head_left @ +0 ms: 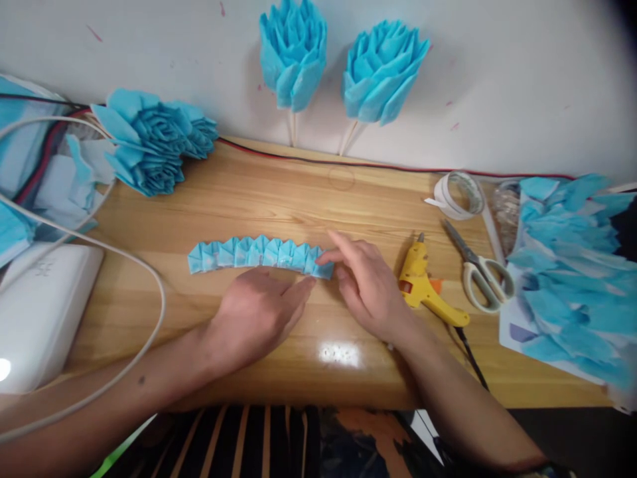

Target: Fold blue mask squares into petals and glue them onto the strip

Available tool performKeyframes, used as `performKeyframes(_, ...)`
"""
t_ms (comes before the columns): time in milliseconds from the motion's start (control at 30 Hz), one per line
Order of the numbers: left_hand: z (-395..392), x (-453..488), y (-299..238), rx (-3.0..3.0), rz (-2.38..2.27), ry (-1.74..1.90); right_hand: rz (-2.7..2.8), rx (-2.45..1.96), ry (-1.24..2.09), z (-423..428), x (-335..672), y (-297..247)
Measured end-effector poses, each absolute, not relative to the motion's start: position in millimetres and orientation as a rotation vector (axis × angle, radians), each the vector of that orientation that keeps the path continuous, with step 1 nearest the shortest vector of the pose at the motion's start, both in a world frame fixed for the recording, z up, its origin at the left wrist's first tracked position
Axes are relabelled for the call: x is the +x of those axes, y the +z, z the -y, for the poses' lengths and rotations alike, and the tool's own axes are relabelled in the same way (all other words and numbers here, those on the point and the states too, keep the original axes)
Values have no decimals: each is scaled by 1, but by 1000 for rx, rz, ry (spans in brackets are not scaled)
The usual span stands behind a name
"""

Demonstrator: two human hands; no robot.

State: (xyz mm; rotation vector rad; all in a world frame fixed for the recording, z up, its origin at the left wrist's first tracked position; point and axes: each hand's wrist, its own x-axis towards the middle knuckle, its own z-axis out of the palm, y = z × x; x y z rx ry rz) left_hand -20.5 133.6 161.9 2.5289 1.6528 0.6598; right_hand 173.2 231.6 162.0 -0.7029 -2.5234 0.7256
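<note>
A strip of pleated light-blue crepe paper (253, 253) lies across the wooden table, its upper edge in pointed folds and shiny patches along it. My left hand (261, 307) is against the lower edge of the strip, its fingers bent and partly hidden, with one digit reaching to the right end. My right hand (369, 282) is at that same end, a fingertip on the paper and the thumb close by, while the index finger sticks up. To its right lie a yellow glue gun (417, 275) and scissors (480, 269) with pale handles.
Two blue paper flowers (294, 60) on sticks lean against the wall. More paper flowers (159, 139) lie at the left, near a white device (44, 312) and a white cable (162, 299). A tape roll (458, 194) and blue paper petals (572, 279) are at the right.
</note>
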Motion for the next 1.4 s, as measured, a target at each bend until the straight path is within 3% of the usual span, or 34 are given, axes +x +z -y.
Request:
performKeyframes(433, -135, -23, 157, 2566, -1770, 280, 2621, -716, 675, -233, 169, 157)
performKeyframes(933, -147, -35, 162, 2438, -1813, 738, 2735, -707, 549, -240, 172, 156)
performKeyframes(1200, -151, -28, 149, 2423, -1762, 554, 2737, -688, 442, -241, 173, 148)
performKeyframes(1400, -157, -37, 155, 2392, -1737, 628, 2733, -622, 436, -241, 171, 146)
